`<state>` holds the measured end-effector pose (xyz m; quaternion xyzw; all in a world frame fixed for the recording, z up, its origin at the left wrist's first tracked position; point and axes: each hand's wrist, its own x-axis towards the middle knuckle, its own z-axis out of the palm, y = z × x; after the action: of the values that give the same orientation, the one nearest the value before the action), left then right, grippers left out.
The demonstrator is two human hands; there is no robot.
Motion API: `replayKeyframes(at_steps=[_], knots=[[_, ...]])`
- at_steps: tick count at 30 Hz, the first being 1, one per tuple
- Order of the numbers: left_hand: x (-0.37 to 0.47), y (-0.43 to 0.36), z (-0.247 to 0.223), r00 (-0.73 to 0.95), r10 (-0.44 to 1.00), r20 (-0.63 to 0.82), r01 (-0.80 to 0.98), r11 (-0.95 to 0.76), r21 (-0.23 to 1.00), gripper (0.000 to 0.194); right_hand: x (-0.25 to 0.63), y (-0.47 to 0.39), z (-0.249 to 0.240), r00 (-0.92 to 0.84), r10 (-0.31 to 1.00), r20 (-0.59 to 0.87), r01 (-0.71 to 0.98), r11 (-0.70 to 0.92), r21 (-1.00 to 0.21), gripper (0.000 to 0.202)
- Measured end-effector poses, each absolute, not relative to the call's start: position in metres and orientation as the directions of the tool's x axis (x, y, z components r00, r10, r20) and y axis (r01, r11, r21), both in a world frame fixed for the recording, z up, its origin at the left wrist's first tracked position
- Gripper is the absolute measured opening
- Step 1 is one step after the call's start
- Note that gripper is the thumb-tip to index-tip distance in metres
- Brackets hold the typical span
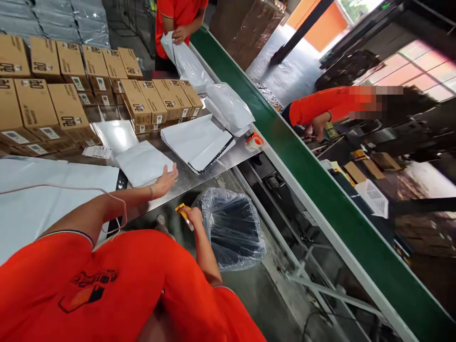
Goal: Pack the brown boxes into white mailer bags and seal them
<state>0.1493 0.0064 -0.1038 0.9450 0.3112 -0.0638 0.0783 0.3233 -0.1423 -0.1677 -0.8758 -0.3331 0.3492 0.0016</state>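
My left hand (166, 182) has its fingers spread at the right edge of a flat white poly mailer (144, 162), which lies on the metal table (185, 178). Whether the fingertips press on the mailer is hard to tell. Low beside the table's front edge, my right hand (195, 217) is closed on a small yellow tool with a pale end (184, 212); its exact kind does not show. A stack of white mailers (199, 140) lies farther along the table. Close to my right hand stands a bin lined with clear plastic (233, 228).
Rows of brown cartons (71, 111) fill the table's back left. A green conveyor belt (302, 166) runs diagonally along the right. Near it sit a tape roll (254, 141) and a filled white bag (230, 107). One co-worker (181, 14) handles a bag; another (320, 107) bends beyond the belt.
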Motion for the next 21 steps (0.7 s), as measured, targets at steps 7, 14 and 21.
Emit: replayKeyframes(at_steps=[7, 14, 21], knots=[[0.149, -0.067, -0.150, 0.814, 0.518, -0.265, 0.580, -0.688, 0.436, 0.026, 0.341, -0.195, -0.157, 0.731, 0.568, -0.379, -0.029, -0.528, -0.849, 0.050], [0.019, 0.038, -0.135, 0.379, 0.891, -0.250, 0.900, -0.292, 0.324, 0.064, 0.266, -0.143, -0.124, 0.418, 0.823, -0.385, -0.196, -0.332, -0.923, 0.050], [-0.009, 0.041, -0.163, 0.361, 0.866, -0.346, 0.905, -0.234, 0.356, 0.077, 0.210, -0.087, -0.131, 0.286, 0.837, -0.467, 0.063, -0.503, -0.862, 0.041]])
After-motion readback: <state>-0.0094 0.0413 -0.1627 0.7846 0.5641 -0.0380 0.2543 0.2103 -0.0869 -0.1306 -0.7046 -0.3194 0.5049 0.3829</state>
